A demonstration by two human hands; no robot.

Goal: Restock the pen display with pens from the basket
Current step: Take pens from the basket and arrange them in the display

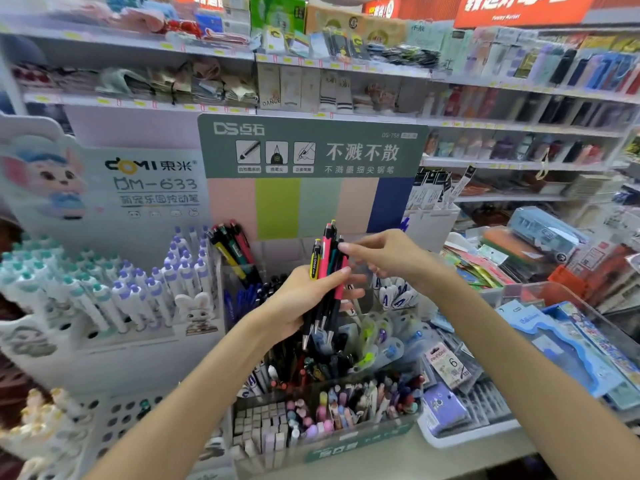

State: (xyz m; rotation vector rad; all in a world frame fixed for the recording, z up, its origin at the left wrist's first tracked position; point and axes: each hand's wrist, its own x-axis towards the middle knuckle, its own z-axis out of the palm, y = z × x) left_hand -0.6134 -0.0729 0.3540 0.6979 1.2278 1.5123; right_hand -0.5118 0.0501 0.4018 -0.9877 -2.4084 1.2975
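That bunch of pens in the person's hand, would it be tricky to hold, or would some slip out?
The pens look stiff, smooth and probably light. Only the left hand wraps them, loosely fanned, so one might slide out. The right hand touches their tops, likely steadying or picking one.

A bundle of click pens point(327, 271), pink, yellow and black, stands upright just before the pen display point(311, 209), tips down.

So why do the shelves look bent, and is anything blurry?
Head view: the wide lens bows the shelves toward the edges; the right hand is motion-smeared, while the pens in the left hand stay fairly sharp; lighting is even, without harsh glare.
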